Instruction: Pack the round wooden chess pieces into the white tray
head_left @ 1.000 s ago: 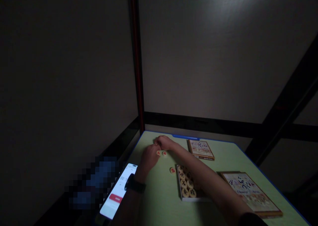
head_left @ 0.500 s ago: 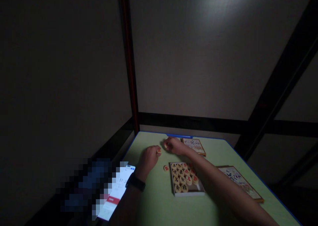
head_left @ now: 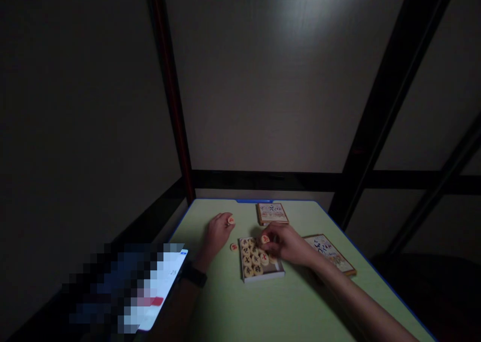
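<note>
On the green table (head_left: 278, 302) stands a shallow box (head_left: 263, 274) holding several round wooden pieces marked in black and red. My right hand (head_left: 287, 244) hovers over the box's far right part, fingers pinched on a red-marked piece (head_left: 265, 239). My left hand (head_left: 216, 232), a dark watch on its wrist, rests on the table left of the box and pinches another red-marked piece (head_left: 231, 220). One loose piece (head_left: 233, 247) lies on the table just left of the box.
A small printed lid or board (head_left: 272, 214) lies at the table's far edge, a larger one (head_left: 330, 254) to the right. A lit phone (head_left: 165, 287) lies at the near left. Dark frame posts and a pale wall stand behind the table.
My right hand has carried a piece from the far left of the table back over the box. My left hand keeps its piece. The view has swung, shifting everything leftwards.
</note>
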Tool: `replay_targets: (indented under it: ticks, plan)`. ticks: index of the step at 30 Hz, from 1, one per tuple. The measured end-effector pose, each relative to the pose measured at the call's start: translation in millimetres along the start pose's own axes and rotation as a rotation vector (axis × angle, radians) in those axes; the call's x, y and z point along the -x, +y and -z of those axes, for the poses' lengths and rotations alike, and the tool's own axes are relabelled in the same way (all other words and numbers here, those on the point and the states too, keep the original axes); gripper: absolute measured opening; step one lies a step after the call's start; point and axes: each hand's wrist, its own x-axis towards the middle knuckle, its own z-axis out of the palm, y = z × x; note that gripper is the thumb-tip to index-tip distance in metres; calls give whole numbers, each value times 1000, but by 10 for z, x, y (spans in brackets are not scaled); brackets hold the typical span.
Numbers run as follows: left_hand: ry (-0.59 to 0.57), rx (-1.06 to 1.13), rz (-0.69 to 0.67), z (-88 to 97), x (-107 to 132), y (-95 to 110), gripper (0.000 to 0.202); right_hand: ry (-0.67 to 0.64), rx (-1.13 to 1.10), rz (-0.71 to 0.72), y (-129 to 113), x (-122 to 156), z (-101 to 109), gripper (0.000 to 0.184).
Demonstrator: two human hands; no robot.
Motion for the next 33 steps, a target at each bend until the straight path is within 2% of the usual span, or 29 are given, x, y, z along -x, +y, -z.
replay_targets:
  ticks: [3,5,7,9,11,13,16,19,24,29,33]
  plan:
    - [27,224,45,-47,30,160,21,25,-36,12,-25,96,-8,9]
    - [32,396,80,-65,53,223,19,42,-51,25,-29,116,-26,14]
    - [44,525,110,-59,67,229,18,58,-65,22,-20,119,-47,19]
    - [62,560,132,-32,70,185,17,74,-67,18,1,116,-65,24]
    - [68,476,124,5,71,115,16,92,-55,28,25,111,-78,25]
    - [48,267,81,40,77,50,13,105,-38,37,45,106,-85,22]
    - [-42,-120,17,75,103,-16,13,104,-29,39,59,100,-89,17]
    - [-146,-301,1,90,137,-58,16,95,-22,38,56,98,-91,17]
    - [-225,-213,31,110,161,-122,18,76,-14,48,32,99,-87,17]
    - [-245,-140,65,122,150,-144,20,48,-24,-3,-10,109,-77,21]
    - [-256,-139,81,133,148,-114,21,-45,-13,-44,-64,136,-62,15]
